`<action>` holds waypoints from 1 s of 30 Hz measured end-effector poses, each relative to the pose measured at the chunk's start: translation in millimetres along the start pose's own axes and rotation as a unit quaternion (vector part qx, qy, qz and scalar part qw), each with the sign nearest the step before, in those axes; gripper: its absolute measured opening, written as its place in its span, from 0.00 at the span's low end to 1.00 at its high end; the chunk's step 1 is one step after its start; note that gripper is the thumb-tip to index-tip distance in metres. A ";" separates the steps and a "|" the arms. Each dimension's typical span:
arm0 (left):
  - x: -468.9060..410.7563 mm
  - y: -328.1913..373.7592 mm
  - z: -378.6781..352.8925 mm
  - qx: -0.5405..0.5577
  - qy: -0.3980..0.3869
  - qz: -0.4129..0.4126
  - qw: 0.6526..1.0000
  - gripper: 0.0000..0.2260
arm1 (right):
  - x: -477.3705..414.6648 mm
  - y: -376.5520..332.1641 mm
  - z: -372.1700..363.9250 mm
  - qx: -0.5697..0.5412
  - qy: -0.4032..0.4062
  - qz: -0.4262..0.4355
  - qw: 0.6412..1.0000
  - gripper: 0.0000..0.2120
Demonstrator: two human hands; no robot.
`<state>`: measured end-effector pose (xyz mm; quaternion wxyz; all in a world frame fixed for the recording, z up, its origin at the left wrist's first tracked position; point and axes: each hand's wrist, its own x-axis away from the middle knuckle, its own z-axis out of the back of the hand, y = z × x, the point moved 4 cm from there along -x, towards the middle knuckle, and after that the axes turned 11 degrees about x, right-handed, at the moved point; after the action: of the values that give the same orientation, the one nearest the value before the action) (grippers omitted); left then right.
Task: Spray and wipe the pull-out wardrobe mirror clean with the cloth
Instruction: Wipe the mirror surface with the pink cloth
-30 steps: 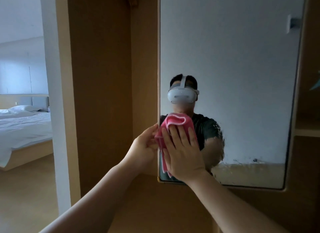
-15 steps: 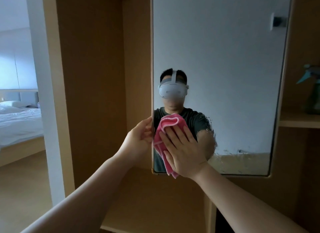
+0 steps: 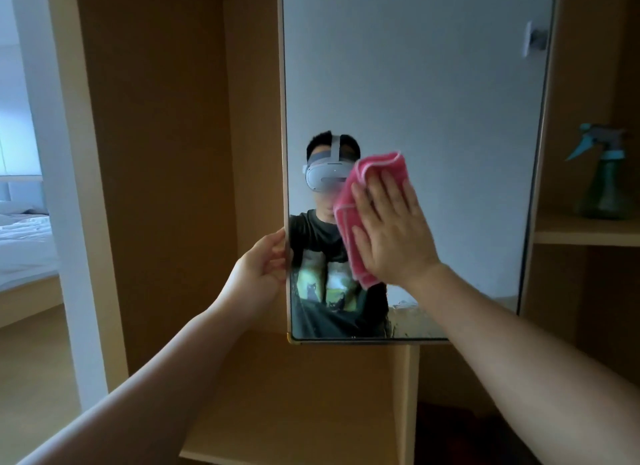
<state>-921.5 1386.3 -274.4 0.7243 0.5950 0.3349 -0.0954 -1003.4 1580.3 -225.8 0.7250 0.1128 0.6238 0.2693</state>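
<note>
The tall pull-out mirror [image 3: 433, 84] stands in front of me, framed by the wooden wardrobe. My right hand [image 3: 391, 232] lies flat with straight fingers on a folded pink cloth [image 3: 349, 201], pressing it against the lower middle of the glass. My left hand [image 3: 263, 267] grips the mirror's left edge, fingers curled around it. Wet streaks show near the mirror's bottom edge. A teal spray bottle [image 3: 606, 174] stands on a shelf to the right of the mirror.
Wooden wardrobe panels [image 3: 156, 153] rise to the left, with a low wooden shelf [image 3: 311, 395] under the mirror. A doorway at far left opens on a bed [image 3: 24, 243]. The reflection shows a person in a headset.
My right hand has slid the pink cloth up and to the right across the glass. The view has shifted, bringing the spray bottle fully into sight. My left hand stays on the mirror's edge.
</note>
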 end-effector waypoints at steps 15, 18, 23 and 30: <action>1.2 -0.5 -1.4 -0.015 0.004 0.002 1.000 0.27 | -13.3 1.3 6.5 -0.020 0.004 -0.070 0.997 0.30; 1.1 -1.2 -0.8 -0.021 0.006 0.001 1.000 0.27 | -2.2 -1.7 2.0 -0.022 -0.012 -0.078 0.997 0.30; 3.7 3.7 -1.6 -0.028 0.002 0.004 1.000 0.27 | 42.1 -17.1 -9.3 -0.039 -0.013 -0.093 0.995 0.29; 4.6 3.6 -1.5 -0.029 -0.002 0.002 1.000 0.25 | 99.5 -29.4 -26.2 -0.028 -0.034 -0.064 0.997 0.29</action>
<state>-916.7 1389.9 -274.4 0.7421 0.5743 0.3350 -0.0852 -1013.7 1604.2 -329.6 0.7645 0.0618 0.5968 0.2356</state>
